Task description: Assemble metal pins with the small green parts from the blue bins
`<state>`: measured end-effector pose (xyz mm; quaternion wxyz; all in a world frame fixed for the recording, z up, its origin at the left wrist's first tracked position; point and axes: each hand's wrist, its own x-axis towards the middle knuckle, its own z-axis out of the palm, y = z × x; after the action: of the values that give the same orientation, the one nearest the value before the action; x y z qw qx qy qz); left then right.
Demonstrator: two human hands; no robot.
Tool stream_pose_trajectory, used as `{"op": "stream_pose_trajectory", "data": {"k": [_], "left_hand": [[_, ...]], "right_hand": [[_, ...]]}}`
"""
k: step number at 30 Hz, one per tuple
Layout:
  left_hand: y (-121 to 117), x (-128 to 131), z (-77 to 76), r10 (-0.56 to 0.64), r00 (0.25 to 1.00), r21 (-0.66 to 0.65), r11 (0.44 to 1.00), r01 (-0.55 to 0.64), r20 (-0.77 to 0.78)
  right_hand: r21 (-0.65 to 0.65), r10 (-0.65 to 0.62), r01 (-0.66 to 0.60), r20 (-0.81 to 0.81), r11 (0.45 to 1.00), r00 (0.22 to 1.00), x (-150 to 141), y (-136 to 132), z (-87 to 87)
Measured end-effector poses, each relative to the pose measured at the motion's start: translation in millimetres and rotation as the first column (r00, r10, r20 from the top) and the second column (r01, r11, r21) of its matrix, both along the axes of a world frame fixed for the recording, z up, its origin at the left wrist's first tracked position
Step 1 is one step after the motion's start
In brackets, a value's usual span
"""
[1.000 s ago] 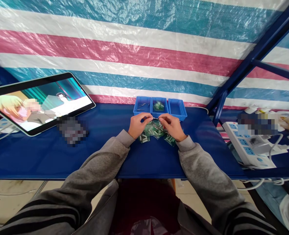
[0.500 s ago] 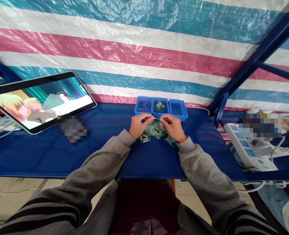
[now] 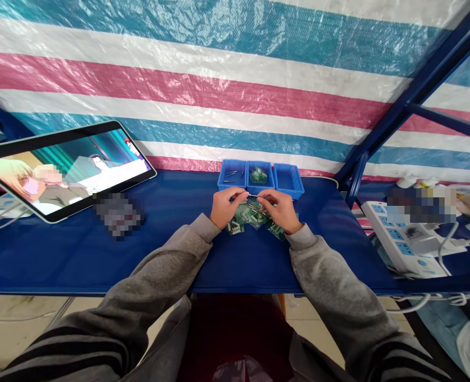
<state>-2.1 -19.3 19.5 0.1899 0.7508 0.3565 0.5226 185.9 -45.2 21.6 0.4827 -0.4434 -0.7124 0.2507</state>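
Observation:
My left hand (image 3: pixel 225 206) and my right hand (image 3: pixel 279 209) meet fingertip to fingertip over the blue table, each closed in a pinch. Between them runs a small thin silvery rod (image 3: pixel 253 196), too small to name more exactly. Beneath the fingers lies a pile of small clear-and-green bags (image 3: pixel 254 216) with metallic bits inside, partly covered by my right hand. Just beyond stand three joined blue trays: the left tray (image 3: pixel 221 179) holds a few thin metal pieces, the middle tray (image 3: pixel 273 185) a green-tinted bag, and the right tray (image 3: pixel 288 180) shows its bare bottom.
A tablet (image 3: pixel 71 164) playing a cartoon leans at the left, with a blurred dark object (image 3: pixel 119 215) beside it. At the right are a white power strip (image 3: pixel 402 239) with cables and a blue metal frame (image 3: pixel 386 119). A striped plastic sheet (image 3: pixel 203 90) hangs behind the table.
My right fingertips have shifted slightly left and down along the thin rod. My left hand keeps its pinch, and the view has tilted a little.

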Motion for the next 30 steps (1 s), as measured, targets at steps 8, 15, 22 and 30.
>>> {"op": "stream_pose_trajectory", "data": {"k": [8, 15, 22, 30], "left_hand": [[-0.5, 2.9, -1.1, -0.076, 0.983, -0.131, 0.987, 0.098, 0.165], [-0.2, 5.6, -2.5, -0.132, 0.972, -0.149, 0.975, 0.162, 0.193], [-2.2, 4.2, -1.5, -0.117, 0.993, -0.044, 0.992, 0.116, -0.016], [2.3, 1.3, -4.7, -0.103, 0.991, 0.028, 0.994, 0.106, -0.089]], "right_hand": [[-0.035, 0.019, -0.019, -0.003, 0.999, 1.000, -0.6, -1.6, 1.8], [-0.053, 0.040, -0.041, -0.024, 0.998, 0.999, -4.1, 0.2, -2.5], [-0.038, -0.096, 0.094, -0.052, 0.995, 0.994, -0.9, 2.0, -2.9], [-0.028, -0.103, 0.102, -0.049, 0.994, 0.993, 1.3, 3.3, -5.5]]}}
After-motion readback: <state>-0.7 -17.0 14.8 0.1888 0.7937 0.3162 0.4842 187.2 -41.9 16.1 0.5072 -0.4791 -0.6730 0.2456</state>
